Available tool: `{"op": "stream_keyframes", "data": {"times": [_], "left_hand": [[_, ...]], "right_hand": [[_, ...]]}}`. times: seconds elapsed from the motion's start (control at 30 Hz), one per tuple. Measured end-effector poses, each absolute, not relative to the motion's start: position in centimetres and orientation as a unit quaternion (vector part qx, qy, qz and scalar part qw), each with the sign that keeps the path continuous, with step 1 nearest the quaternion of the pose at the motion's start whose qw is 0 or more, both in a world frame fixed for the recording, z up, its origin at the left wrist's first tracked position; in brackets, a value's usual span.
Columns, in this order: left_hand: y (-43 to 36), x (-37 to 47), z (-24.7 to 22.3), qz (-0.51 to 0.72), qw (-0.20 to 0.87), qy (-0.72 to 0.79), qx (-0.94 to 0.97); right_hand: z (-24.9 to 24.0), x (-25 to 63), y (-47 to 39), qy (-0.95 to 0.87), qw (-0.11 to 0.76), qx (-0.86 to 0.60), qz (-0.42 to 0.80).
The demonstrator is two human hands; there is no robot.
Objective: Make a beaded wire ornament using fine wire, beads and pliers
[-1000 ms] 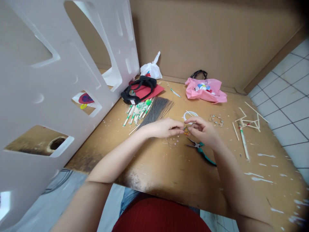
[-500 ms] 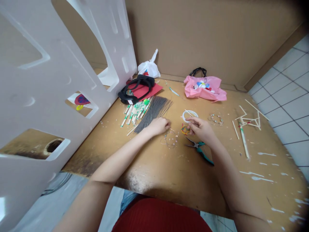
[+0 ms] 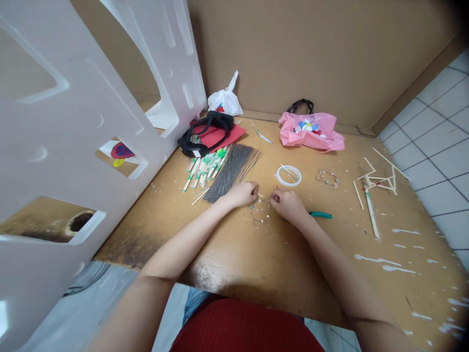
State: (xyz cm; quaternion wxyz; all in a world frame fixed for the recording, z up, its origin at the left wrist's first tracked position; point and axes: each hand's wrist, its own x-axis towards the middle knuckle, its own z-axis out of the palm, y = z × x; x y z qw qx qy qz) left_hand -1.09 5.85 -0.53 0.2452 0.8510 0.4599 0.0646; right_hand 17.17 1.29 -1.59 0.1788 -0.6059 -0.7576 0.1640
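Note:
My left hand (image 3: 245, 193) is closed in a pinch beside the bundle of grey wires (image 3: 231, 171). A thin wire loop strung with small beads (image 3: 258, 213) hangs or lies just below its fingertips, apparently gripped at its upper end. On the loop's other side my right hand (image 3: 287, 202) is also pinched, fingertips close to the beaded wire; what they hold is too small to make out. Behind it lies a white ring (image 3: 289, 184) with thin sticks across it. The pliers' green handle (image 3: 321, 214) pokes out beyond my right wrist, their jaws hidden.
Wrapped chopsticks (image 3: 201, 170), a black headset strap (image 3: 188, 145) and red paper (image 3: 237, 132) lie left. Farther back are a white bag (image 3: 225, 101) and a pink bag (image 3: 311, 139). Another beaded wire (image 3: 329, 179) and a stick frame (image 3: 379, 184) sit right. A white plastic panel (image 3: 139, 73) borders the left.
My right hand has moved left and nearer, from beside the white ring to the beaded wire, its fingers closing. It now covers the pliers' jaws. My left hand stays nearly in place.

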Motion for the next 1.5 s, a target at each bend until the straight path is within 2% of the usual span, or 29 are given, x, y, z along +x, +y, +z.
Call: {"op": "stream_keyframes", "data": {"times": [0.1,0.23,0.37,0.43,0.5,0.6,0.73,1.0,1.07,1.23,1.37,1.5], "left_hand": [[5.7,-1.6,-0.3,0.094,0.300,0.438,0.842],[5.5,-2.2,0.4,0.210,0.424,0.407,0.782],[5.4,-2.7,2.1,0.295,0.489,0.382,0.727],[5.3,-2.7,3.2,0.317,0.533,0.370,0.692],[5.0,-2.6,4.4,0.342,0.547,0.370,0.669],[4.5,-2.4,5.7,0.371,0.534,0.360,0.669],[3.6,-2.4,7.0,0.347,0.463,0.337,0.743],[1.5,-2.1,8.7,0.268,0.223,0.322,0.880],[0.9,-1.9,9.0,0.241,0.191,0.327,0.894],[0.3,-1.9,9.4,0.256,0.180,0.328,0.891],[0.6,-2.0,9.2,0.284,0.226,0.259,0.895],[0.9,-1.9,9.0,0.294,0.256,0.241,0.889]], "right_hand": [[-1.2,17.3,1.4,-0.760,0.191,-0.596,0.175],[0.1,17.7,1.1,-0.753,0.223,-0.592,0.183],[2.0,18.1,0.5,-0.719,0.312,-0.589,0.198],[2.9,18.3,0.1,-0.692,0.352,-0.584,0.237],[3.7,18.4,-0.3,-0.680,0.350,-0.575,0.291],[4.5,18.5,-0.8,-0.658,0.321,-0.568,0.377],[5.1,18.7,-1.1,-0.619,0.328,-0.555,0.450],[5.7,18.7,-1.2,-0.595,0.338,-0.567,0.459],[5.8,18.7,-1.2,-0.598,0.337,-0.569,0.453],[6.0,18.9,-1.5,-0.632,0.305,-0.512,0.495],[5.7,18.8,-1.7,-0.643,0.277,-0.472,0.536],[5.6,18.7,-1.8,-0.635,0.287,-0.478,0.535]]}}
